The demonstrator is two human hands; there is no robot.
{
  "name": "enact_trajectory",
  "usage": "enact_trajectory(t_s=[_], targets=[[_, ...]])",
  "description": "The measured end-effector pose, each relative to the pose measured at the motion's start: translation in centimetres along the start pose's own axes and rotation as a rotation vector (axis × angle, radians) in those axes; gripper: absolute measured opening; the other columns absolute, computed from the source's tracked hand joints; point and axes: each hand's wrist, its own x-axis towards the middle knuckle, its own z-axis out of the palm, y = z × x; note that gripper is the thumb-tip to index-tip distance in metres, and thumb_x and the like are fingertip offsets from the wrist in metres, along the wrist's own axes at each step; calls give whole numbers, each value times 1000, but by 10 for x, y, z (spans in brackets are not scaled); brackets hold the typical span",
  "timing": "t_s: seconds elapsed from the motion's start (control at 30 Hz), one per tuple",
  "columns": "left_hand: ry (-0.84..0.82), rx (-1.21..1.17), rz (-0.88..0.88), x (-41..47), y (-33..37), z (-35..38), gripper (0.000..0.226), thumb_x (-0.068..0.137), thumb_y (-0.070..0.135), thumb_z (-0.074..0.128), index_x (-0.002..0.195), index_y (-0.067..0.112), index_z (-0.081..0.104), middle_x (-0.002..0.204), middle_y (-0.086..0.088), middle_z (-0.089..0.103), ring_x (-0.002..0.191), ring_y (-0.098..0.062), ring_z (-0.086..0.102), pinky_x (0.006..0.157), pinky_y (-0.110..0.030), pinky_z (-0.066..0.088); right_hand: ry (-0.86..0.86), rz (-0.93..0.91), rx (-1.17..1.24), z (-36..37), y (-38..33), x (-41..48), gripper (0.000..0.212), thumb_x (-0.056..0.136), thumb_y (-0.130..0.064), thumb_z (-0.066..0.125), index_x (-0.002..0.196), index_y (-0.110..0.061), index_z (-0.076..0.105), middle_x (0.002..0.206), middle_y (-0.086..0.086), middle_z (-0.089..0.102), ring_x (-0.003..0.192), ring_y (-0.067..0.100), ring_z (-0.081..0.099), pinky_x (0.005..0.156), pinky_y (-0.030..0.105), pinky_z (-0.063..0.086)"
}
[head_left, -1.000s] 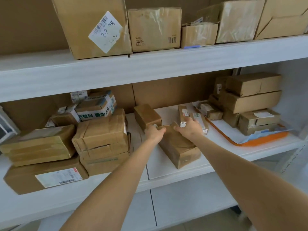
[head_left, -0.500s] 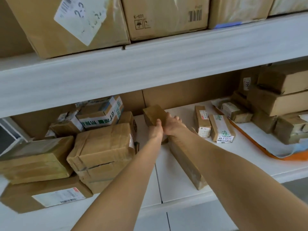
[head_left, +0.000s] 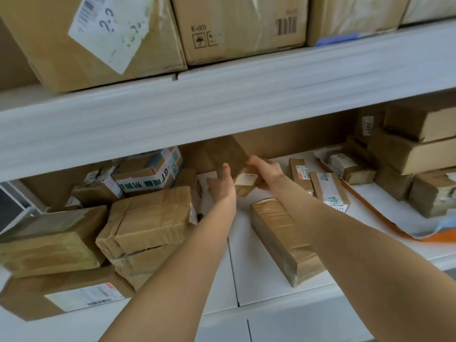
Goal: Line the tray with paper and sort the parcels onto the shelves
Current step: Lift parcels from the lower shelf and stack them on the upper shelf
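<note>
A small brown parcel [head_left: 230, 156] is tilted up off the middle shelf [head_left: 259, 272], a white label showing on its lower face. My left hand [head_left: 222, 185] holds its left side and my right hand [head_left: 265, 170] grips its right side. A long taped parcel [head_left: 281, 238] lies on the shelf just below my right forearm. At the right, an orange tray [head_left: 385, 224] lined with white paper [head_left: 385, 206] carries several brown parcels [head_left: 419, 154].
Stacked parcels [head_left: 145, 223] fill the shelf's left half. Two small labelled boxes [head_left: 325, 190] lie between my right hand and the tray. Large cartons [head_left: 237, 25] stand on the upper shelf [head_left: 222, 102], whose thick front edge hangs low over the hands.
Both hands left the long parcel lying on the shelf, reached back to the small brown parcel and lifted it, tipping it up. The view moved closer to the shelf.
</note>
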Motion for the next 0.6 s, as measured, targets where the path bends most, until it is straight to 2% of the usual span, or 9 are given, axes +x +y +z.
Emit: enact_trajectory(t_s=[0.07,0.17,0.23,0.33,0.43,0.53,0.6], targets=[[-52,-96,-17,-8,11,0,90,82,68,52,150,16,25,150,-10,36,135,-32,39,106,-46,33,-23,51,216,-18,-6,-15,28,84,-34,68,97,-12,59,95,9,65,84,21,63,86,36,54],[-228,-123,3,-26,23,1,90,80,67,57,149,18,27,151,-7,35,137,-29,36,108,-48,32,-63,74,423,-44,-7,-37,32,82,-34,67,104,-11,60,107,13,64,97,28,64,94,43,53],[-313,-132,-7,-41,27,4,94,74,68,62,148,22,28,152,-6,33,138,-27,34,111,-52,29,-130,79,527,-62,-8,-54,30,85,-34,62,108,-13,60,115,16,62,105,31,64,94,44,53],[-458,-98,2,-69,32,12,95,66,67,70,145,27,36,144,-6,45,130,-26,44,105,-56,37,-182,75,554,-90,-8,-82,34,89,-36,55,117,-17,55,114,15,61,106,31,64,99,42,50],[-580,-101,-13,-96,33,19,90,63,61,76,139,28,40,129,-6,55,116,-27,54,91,-51,49,-204,69,589,-114,-4,-108,40,90,-35,55,123,-14,52,125,17,56,111,34,61,99,42,50],[-667,-42,-42,-118,27,25,80,67,57,76,132,23,46,124,-8,58,112,-30,56,91,-50,48,-204,113,561,-138,7,-133,32,89,-35,58,114,-14,54,122,15,55,116,33,57,104,42,47],[-707,-11,-54,-132,20,30,80,65,56,78,131,22,49,125,-10,60,112,-31,57,94,-50,47,-219,123,529,-156,15,-149,42,87,-34,62,123,-15,51,123,14,55,115,33,58,100,40,50]])
